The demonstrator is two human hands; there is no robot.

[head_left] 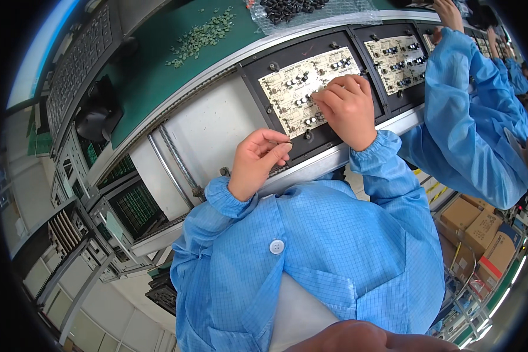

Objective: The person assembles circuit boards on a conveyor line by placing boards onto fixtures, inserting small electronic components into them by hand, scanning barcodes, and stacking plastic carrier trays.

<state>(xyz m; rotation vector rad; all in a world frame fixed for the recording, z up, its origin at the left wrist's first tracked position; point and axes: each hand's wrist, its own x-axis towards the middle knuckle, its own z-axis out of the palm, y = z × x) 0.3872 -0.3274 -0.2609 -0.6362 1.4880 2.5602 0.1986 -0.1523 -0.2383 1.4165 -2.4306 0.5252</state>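
A cream circuit board lies in a black carrier frame in front of me, with small black and white cylindrical components standing on it. My right hand is over the board's right half, its thumb and index finger pinched together down at the components. Whatever those fingertips hold, if anything, is hidden. Just off the board's near left corner, my left hand is closed in a pinch. A tiny dark thing shows at its fingertips, too small to name.
Small green disc-shaped parts are heaped on the green mat beyond the rail. Black parts lie on bubble wrap. Another carried board sits to the right, near a co-worker's blue sleeve. Cardboard boxes stand lower right.
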